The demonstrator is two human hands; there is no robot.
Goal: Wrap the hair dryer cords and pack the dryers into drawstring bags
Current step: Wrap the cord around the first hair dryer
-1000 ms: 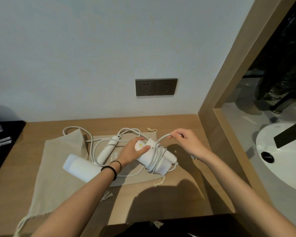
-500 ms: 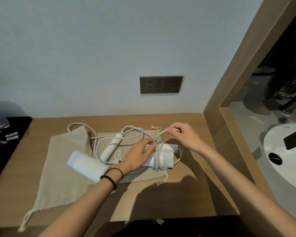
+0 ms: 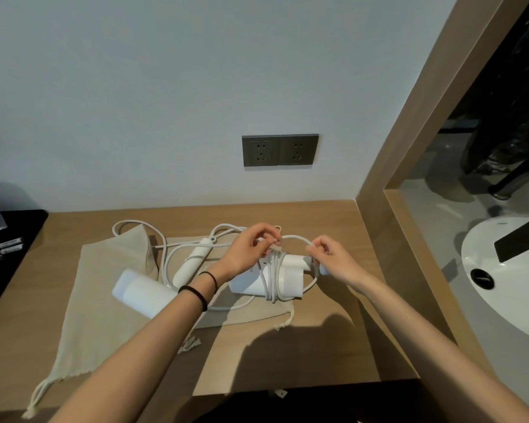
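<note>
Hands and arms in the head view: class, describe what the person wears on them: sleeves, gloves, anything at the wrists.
Both forearms are bare, no sleeves in view. The left hand and right hand wear no gloves. Two black bands circle the left wrist, one thicker than the other. The right wrist carries nothing.

Reaching in from the lower edge with both bare forearms, converging near frame centre. Pinching the cord (image 3: 293,237) with the left hand (image 3: 245,254), fingers curled, back of hand upward. Pinching the same cord with the right hand (image 3: 333,258), just right of centre, fingers curled.
</note>
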